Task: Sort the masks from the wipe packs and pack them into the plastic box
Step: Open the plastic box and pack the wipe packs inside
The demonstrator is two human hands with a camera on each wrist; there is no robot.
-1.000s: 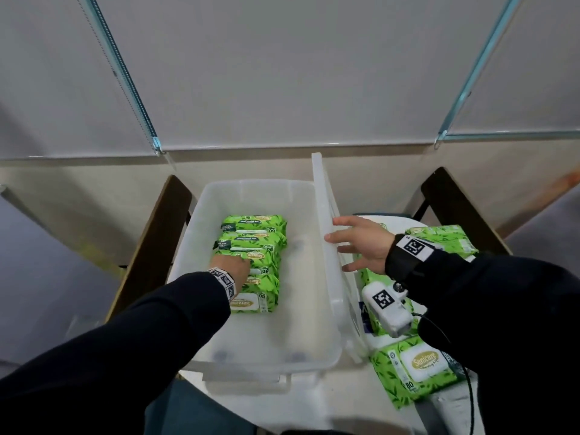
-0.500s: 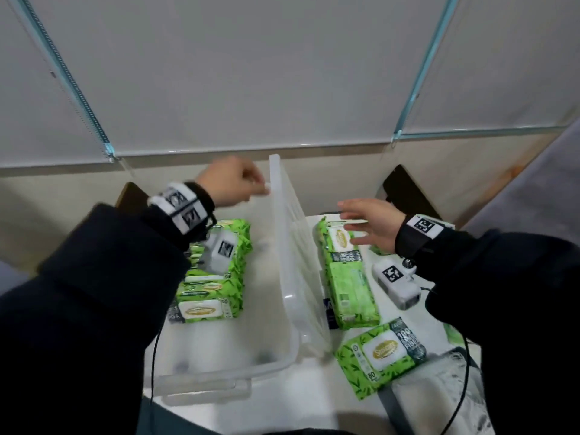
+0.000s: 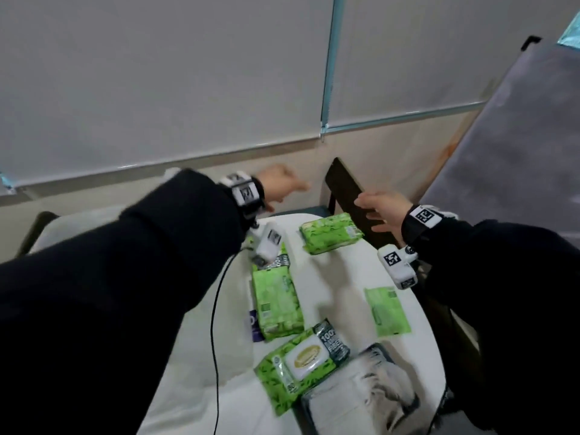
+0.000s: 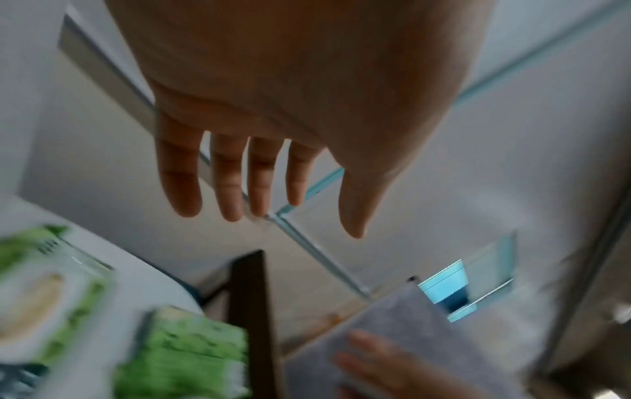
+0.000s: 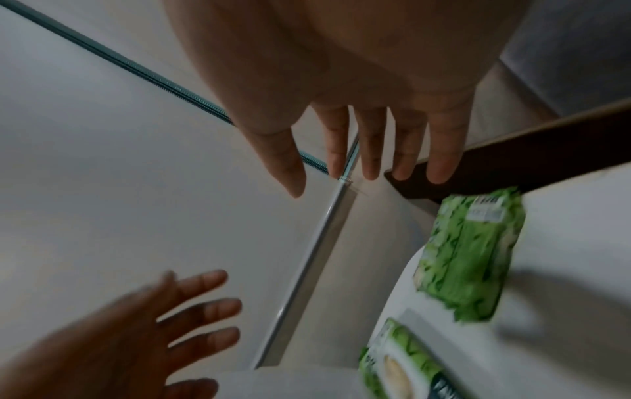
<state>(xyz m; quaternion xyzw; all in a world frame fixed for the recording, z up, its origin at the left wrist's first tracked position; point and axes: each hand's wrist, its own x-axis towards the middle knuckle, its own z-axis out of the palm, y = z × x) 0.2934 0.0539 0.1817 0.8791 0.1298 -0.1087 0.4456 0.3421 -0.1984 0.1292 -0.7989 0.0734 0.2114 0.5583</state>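
Several green wipe packs lie on the white round table [image 3: 332, 277]: one at the far side [image 3: 329, 232], one in the middle [image 3: 277, 304], one label-up near me [image 3: 301, 362]. A thin green packet [image 3: 387, 310] lies to the right. At the near edge sits a clear bag of white masks [image 3: 357, 394]. My left hand [image 3: 284, 185] hovers blurred above the table's far side, its fingers [image 4: 261, 172] straight and holding nothing. My right hand [image 3: 375, 208] hangs open in front of a dark chair back [image 3: 345, 186], its fingers [image 5: 372, 140] empty. My left arm hides the plastic box.
A second dark chair back [image 3: 37, 224] shows at the far left. A grey panel [image 3: 518, 136] leans at the right. White wall panels with teal strips stand behind the table. A purple item [image 3: 253, 324] pokes out under the middle pack. A black cable [image 3: 213, 309] hangs from my left wrist.
My view has swung right, from the box to the table. My left hand let go of the upright lid and swept right. My right hand moved off toward the chair back.
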